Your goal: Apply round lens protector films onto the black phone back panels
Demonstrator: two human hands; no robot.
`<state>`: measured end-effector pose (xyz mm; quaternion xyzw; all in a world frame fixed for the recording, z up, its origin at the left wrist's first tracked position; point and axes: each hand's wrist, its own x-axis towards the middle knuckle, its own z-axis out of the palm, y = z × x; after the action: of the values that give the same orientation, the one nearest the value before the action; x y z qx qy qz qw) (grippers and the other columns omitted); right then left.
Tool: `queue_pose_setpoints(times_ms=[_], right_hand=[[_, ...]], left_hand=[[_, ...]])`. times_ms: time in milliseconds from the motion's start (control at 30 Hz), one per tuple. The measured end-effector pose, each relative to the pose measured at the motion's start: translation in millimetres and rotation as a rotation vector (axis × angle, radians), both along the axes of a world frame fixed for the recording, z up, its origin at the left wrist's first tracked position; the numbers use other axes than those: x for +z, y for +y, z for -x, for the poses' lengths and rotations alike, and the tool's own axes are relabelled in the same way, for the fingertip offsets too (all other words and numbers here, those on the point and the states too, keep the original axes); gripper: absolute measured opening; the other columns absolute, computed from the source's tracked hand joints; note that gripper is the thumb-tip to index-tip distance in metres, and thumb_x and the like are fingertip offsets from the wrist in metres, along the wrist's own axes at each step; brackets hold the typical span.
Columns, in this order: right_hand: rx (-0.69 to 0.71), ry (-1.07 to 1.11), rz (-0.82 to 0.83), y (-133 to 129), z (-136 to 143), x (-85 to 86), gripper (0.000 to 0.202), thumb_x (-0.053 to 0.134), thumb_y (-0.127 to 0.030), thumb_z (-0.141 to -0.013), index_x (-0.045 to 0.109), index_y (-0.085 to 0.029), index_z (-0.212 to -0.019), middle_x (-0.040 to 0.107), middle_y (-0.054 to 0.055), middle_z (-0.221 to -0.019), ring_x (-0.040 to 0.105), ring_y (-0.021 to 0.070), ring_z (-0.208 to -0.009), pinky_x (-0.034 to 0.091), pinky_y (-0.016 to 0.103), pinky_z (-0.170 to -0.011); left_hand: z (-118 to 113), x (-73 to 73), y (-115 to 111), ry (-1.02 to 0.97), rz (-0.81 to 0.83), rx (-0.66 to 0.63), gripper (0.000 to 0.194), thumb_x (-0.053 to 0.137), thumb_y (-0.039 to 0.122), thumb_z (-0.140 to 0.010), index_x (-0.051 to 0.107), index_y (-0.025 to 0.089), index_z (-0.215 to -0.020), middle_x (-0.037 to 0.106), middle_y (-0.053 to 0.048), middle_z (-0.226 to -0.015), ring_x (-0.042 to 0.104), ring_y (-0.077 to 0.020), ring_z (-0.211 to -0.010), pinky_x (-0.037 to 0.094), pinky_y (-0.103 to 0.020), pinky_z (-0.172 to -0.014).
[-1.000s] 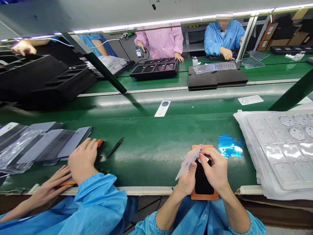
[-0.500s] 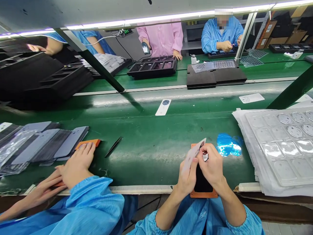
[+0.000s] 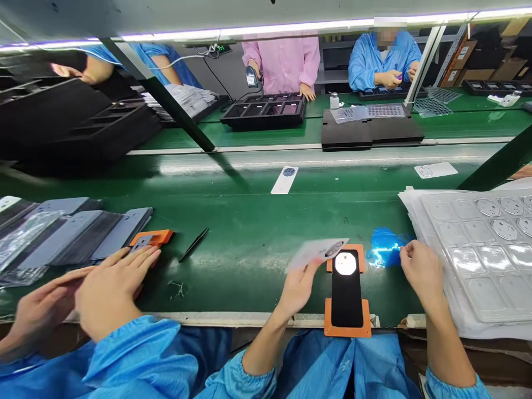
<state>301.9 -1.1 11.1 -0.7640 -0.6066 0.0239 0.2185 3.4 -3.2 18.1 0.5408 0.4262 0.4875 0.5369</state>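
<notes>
My left hand (image 3: 297, 288) grips a thin, whitish, card-shaped sheet (image 3: 310, 254) with a dark round mark at its right end; the sheet is tilted and blurred. Just right of it, a black phone-shaped panel (image 3: 347, 296) with a bright white disc (image 3: 346, 262) near its top lies in an orange fixture (image 3: 347, 331) at the table edge. My right hand (image 3: 421, 271) is away from the panel, thumb and fingers pinched at the right side of some crumpled blue film (image 3: 383, 247). Whatever lies between those fingertips is too small to make out.
Clear plastic trays (image 3: 486, 277) with round parts stand at the right. Tweezers (image 3: 194, 245) lie left of centre, a white card (image 3: 285, 180) farther back. On the left, a co-worker's hands (image 3: 112, 288) cover another orange fixture (image 3: 155, 238) beside stacked grey panels (image 3: 75, 233). A slanted post (image 3: 496, 160) rises at right.
My right hand has left the sheet and moved right to the blue film. My left hand has shifted left with the sheet, uncovering the panel and its white disc. The co-worker's hands also moved.
</notes>
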Motion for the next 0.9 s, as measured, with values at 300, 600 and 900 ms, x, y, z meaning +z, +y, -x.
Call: queue_pose_setpoints(times_ms=[300,600,900], right_hand=[[0.79,-0.093,-0.305,-44,70,-1.0,0.04,0.041,-0.008,-0.096,0.06,-0.015,-0.131,0.068,0.015,-0.123,0.065,0.0265,-0.113,0.058,0.042,-0.093],[0.831,-0.273,-0.318,-38,65,-11.6,0.034,0.044,-0.007,-0.095,0.066,-0.009,-0.12,0.07,0.019,-0.119,0.067,0.0292,-0.109,0.058,0.045,-0.093],[0.874,-0.414,-0.184,-34,75,-19.1,0.039,0.042,-0.005,-0.088,0.064,-0.004,-0.12,0.063,0.022,-0.132,0.058,0.0325,-0.124,0.05,0.046,-0.105]], left_hand=[[7,-22.5,1,0.738,-0.57,-0.459,0.043,0.042,0.024,-0.103,0.05,0.037,-0.143,0.053,-0.006,-0.147,0.041,-0.0241,-0.142,0.038,-0.046,-0.116],[8,-32.9,2,0.874,-0.629,-0.378,0.051,0.046,0.014,-0.099,0.048,0.036,-0.145,0.048,-0.01,-0.151,0.044,-0.027,-0.141,0.043,-0.046,-0.111],[4,-26.7,-4,1.212,-0.746,-0.435,0.054,0.052,0.016,-0.095,0.044,0.02,-0.148,0.042,-0.021,-0.152,0.035,-0.034,-0.145,0.033,-0.053,-0.116]])
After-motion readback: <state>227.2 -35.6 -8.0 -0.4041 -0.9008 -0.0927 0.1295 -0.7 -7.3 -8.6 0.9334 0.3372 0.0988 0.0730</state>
